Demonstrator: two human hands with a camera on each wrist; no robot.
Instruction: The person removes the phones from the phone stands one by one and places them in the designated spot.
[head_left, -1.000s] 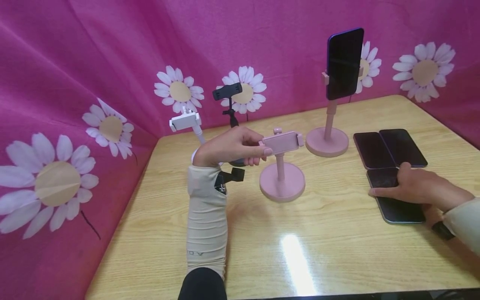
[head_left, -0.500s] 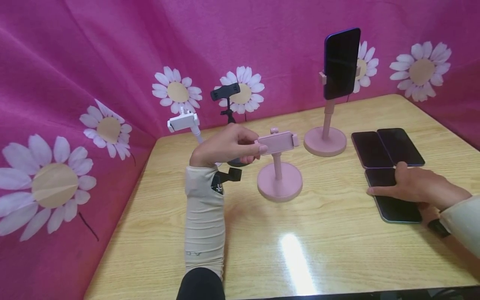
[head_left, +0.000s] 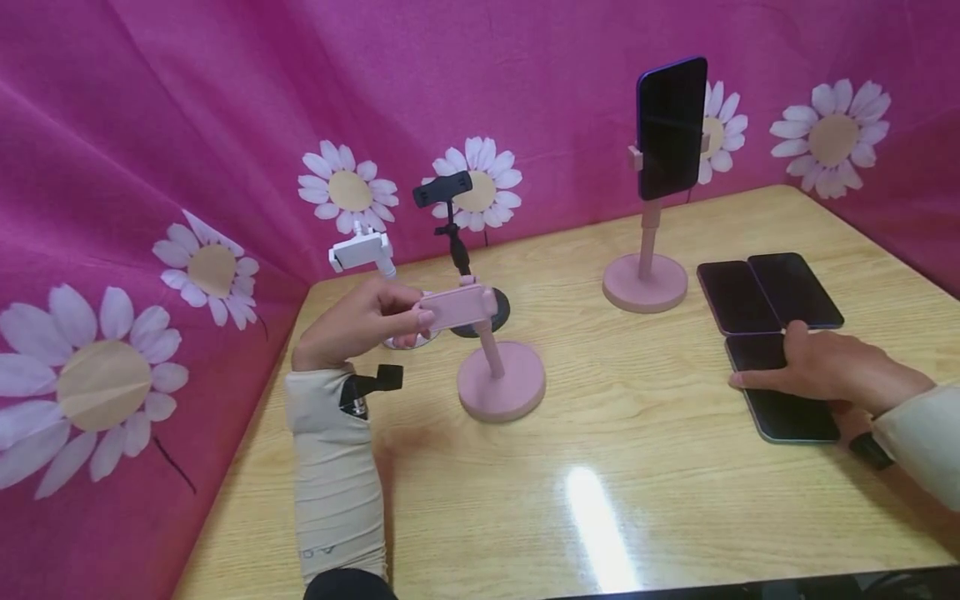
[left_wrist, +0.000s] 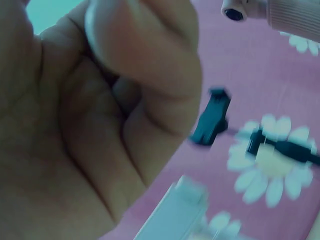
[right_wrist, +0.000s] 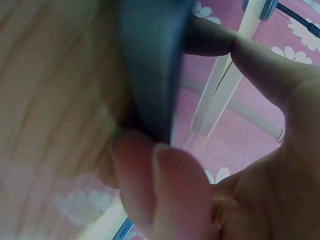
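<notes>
In the head view my left hand (head_left: 360,321) pinches the left end of the clamp on a pink phone stand (head_left: 501,383). The stand leans a little to the left; whether its round base is off the table I cannot tell. At the right, my right hand (head_left: 840,367) holds a dark smartphone (head_left: 795,421) by its long edges, thumb on the left side. The right wrist view shows fingertips at the edge of that smartphone (right_wrist: 155,75), close over the wood. Curled fingers of the left hand (left_wrist: 110,130) fill much of the left wrist view.
Two more smartphones lie side by side, one left (head_left: 738,296) and one right (head_left: 797,290). A taller pink stand (head_left: 645,285) bears an upright phone (head_left: 672,129). A white stand (head_left: 360,250) and a black stand (head_left: 442,190) are behind my left hand. Pink flowered cloth (head_left: 555,100) encloses the table.
My left hand has moved left, bringing the pink stand along, and its post now leans left. The right hand stays at the front smartphone; the view has shifted slightly.
</notes>
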